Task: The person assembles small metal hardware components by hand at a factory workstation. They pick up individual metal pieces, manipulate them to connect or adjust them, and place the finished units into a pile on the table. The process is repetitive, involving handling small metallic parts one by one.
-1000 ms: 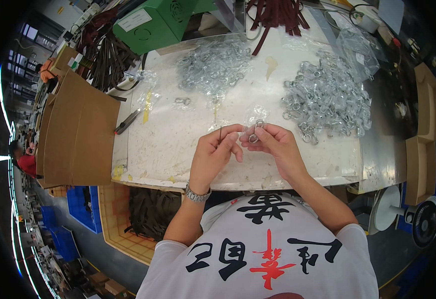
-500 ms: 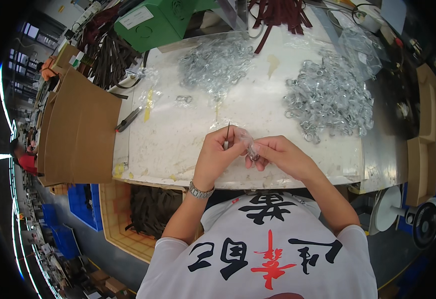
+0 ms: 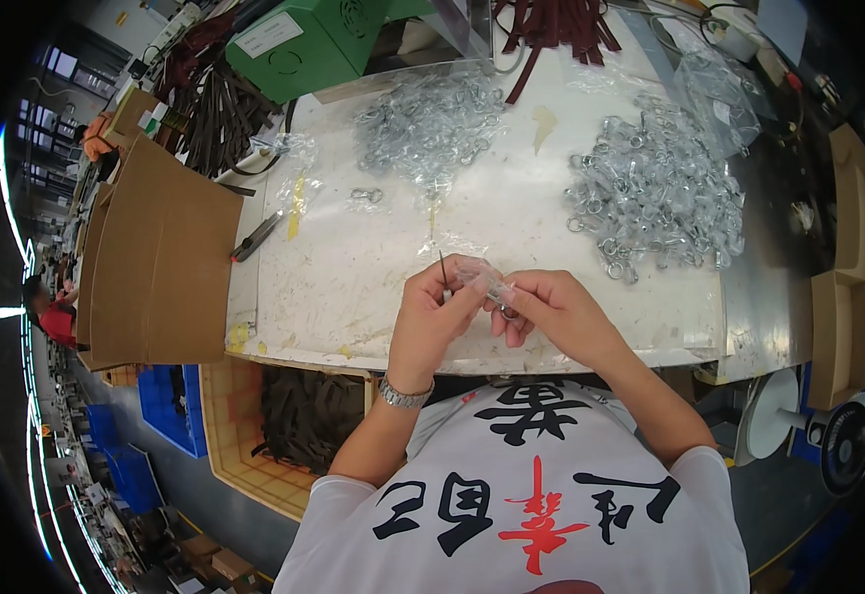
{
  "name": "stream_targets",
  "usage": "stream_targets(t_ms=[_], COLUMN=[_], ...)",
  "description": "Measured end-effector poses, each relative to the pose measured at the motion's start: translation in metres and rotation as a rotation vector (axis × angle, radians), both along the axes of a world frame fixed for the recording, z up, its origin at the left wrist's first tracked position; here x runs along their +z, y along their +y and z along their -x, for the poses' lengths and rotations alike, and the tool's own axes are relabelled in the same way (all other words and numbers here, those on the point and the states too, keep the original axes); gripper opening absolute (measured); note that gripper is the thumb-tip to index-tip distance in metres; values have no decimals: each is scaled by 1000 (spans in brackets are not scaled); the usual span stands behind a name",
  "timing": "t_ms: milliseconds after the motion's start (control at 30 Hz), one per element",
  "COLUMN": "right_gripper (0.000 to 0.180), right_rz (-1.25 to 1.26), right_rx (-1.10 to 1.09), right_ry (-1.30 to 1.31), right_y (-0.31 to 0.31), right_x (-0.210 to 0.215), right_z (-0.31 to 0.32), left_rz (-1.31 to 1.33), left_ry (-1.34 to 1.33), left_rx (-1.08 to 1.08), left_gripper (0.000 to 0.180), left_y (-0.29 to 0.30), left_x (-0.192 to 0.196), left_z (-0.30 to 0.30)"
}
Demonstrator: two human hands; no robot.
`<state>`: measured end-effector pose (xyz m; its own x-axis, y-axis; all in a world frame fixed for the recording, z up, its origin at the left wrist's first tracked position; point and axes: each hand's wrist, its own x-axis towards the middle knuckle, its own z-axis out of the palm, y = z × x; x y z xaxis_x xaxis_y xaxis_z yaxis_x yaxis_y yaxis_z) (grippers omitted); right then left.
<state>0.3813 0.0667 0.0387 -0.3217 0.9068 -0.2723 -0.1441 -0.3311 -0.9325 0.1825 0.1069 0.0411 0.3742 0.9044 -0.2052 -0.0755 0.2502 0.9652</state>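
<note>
Two hands meet at the lower middle of the frame: the left hand (image 3: 432, 317) and right hand (image 3: 551, 312) both pinch a small clear bag (image 3: 482, 277) with a metal piece inside, fingers closed on it. This looks like the bagging step; closing the bag would come next. The near edge of the surface (image 3: 353, 277) lies just below; bare room opens left, a metal heap (image 3: 655, 193) upper right.

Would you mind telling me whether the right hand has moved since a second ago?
Yes. The right hand has drawn slightly toward the body, closer to the near edge of the table, with the small clear bag between both hands.
</note>
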Motion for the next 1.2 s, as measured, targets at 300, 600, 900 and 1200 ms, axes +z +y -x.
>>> stream_targets(t_ms=[300,600,900,1200], right_gripper=[30,34,28,22], right_rz=[63,480,303,-25], right_rx=[142,227,59,-198], right_ry=[68,608,328,-2], right_y=[1,6,-1,-8], right_x=[-2,-23,-14,3], right_z=[-4,-11,-8,-6], left_rz=[-112,-25,-46,-194], left_ry=[86,-74,-139,100], left_rx=[5,-95,-314,-239], left_gripper=[13,13,18,44], left_y=[-5,-6,11,18], left_x=[-4,-6,-10,-3], left_z=[3,14,31,24])
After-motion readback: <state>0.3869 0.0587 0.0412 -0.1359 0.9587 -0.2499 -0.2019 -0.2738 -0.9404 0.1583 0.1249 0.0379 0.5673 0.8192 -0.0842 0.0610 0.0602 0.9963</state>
